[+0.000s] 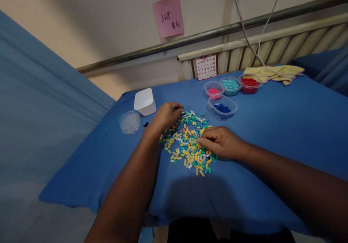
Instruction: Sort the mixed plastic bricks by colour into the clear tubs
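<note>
A loose pile of small plastic building bricks (194, 156) in yellow, green, teal and white is spread on the blue cloth. Over the pile's upper left edge is my left hand (168, 116), its fingers curled and drawn together; whatever the fingertips hold is hidden. My right hand (224, 141) rests at the pile's right side, thumb and fingers closed near the bricks. Anything between them is too small to make out. Beyond the pile, a clear tub (232, 109) holds dark blue bricks (221, 108).
Three more clear tubs hold pink bricks (213, 91), turquoise bricks (230, 84) and red bricks (249, 82). A white container (146, 107) and clear lids (129, 122) lie left, near a small black object (146, 124). A yellow cloth (274, 72) and printed card (206, 67) are at the back.
</note>
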The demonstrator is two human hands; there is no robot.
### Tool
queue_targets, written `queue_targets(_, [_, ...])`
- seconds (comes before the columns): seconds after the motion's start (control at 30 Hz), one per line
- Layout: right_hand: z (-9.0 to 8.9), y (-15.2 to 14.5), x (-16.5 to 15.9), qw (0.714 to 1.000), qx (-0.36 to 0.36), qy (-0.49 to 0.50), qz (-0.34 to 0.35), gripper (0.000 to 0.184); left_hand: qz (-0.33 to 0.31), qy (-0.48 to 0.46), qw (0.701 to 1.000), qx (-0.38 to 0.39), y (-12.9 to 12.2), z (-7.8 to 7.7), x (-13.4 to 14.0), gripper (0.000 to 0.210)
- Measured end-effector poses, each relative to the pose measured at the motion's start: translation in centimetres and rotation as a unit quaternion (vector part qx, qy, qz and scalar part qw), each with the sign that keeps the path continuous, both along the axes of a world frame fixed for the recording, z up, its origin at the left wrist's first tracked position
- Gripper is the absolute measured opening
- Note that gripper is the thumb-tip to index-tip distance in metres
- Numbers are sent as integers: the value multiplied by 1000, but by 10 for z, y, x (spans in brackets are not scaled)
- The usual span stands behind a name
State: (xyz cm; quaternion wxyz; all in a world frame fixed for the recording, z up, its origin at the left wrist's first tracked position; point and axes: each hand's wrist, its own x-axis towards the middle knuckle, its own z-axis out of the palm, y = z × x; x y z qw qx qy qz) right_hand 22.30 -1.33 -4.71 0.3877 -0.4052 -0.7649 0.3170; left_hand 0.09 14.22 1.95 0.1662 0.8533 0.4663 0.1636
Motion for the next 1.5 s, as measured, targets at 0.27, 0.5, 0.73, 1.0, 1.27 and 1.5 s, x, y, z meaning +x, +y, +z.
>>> queue_targets(0.27, [2,-3,0,1000,-18,-8,-3,45,-24,142,988,64,-14,-17,1,33])
queue_targets(0.5, [2,-4,1,1000,-17,-20,-2,45,56,160,985,44,-9,-16,-20,31])
queue_targets(0.73, [5,-6,1,1000,-9,-24,-3,43,-14,160,984,72,-10,-19,-7,40])
queue_targets(1.0, [4,-5,1,1000,-11,-28,-3,43,-17,216,973,76,-9,-12,4,33])
queue_targets(1.27, [4,-6,2,1000,-8,-30,0,43,5,223,971,82,-15,-8,-10,30])
queue_targets(1.5, [7,-5,1,1000,-10,-26,0,42,46,-86,994,-42,-3,-18,-21,16])
